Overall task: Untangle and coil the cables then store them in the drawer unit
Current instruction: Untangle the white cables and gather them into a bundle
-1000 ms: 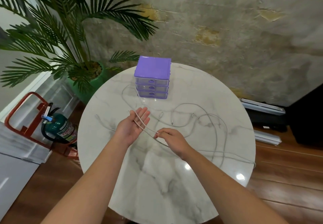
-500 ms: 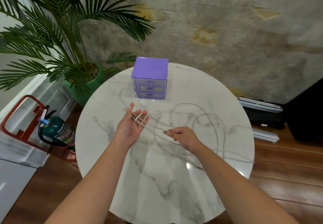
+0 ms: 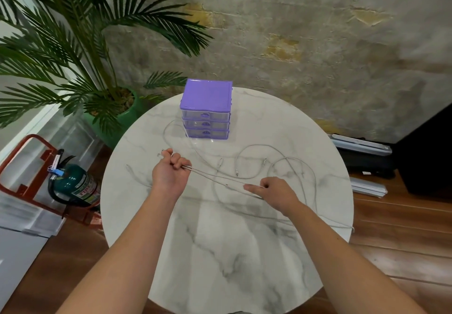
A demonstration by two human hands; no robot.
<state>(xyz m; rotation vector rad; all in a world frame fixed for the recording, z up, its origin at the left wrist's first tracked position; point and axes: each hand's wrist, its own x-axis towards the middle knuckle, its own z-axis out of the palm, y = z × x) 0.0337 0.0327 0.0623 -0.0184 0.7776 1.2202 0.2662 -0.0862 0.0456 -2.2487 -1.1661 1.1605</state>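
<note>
right hand (image 3: 274, 192) pinches the cable (image 3: 220, 179) we stretch taut | left hand (image 3: 171, 174) fisted round its doubled end | remaining cables (image 3: 288, 164) sprawl loose over the marble table (image 3: 244, 252) | thin, limp, light: we judge gripping near plugs best | drawer unit (image 3: 206, 110) at far edge, drawers shut

The near half of the surface (image 3: 234, 264) lies bare. Loose cables (image 3: 276, 164) sprawl across the middle, just before the drawer unit (image 3: 206, 110).
</note>
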